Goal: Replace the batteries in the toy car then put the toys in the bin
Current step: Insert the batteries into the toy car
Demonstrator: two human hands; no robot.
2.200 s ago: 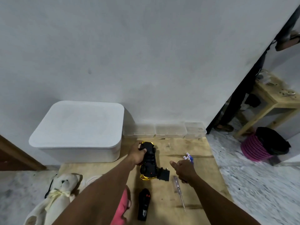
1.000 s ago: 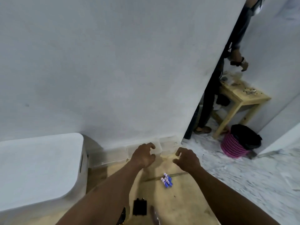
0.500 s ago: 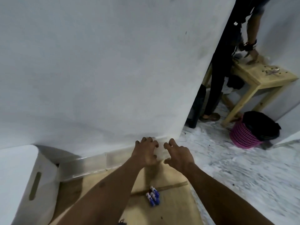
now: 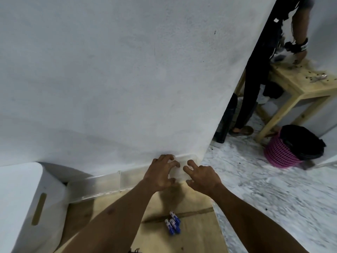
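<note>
Both my hands reach to a small clear plastic box (image 4: 179, 172) at the right end of a row against the wall. My left hand (image 4: 161, 173) curls its fingers over the box's left side and top. From the right, my right hand (image 4: 201, 177) holds it with fingertips on top and thumb at the front. Three blue-and-white batteries (image 4: 172, 225) lie on the wooden board (image 4: 198, 232) between my forearms. The white lidded bin (image 4: 27, 198) stands at the left. The toy car is out of view.
More clear boxes (image 4: 102, 185) line the wall left of the held one. The board's right edge drops to a marble floor (image 4: 264, 189). Behind the wall corner a person stands at a wooden table (image 4: 299, 88), with a pink basket (image 4: 280, 154) beside it.
My left hand let go of the toy car and both hands went forward to the wall. In the last half second they closed in on the rightmost clear box.
</note>
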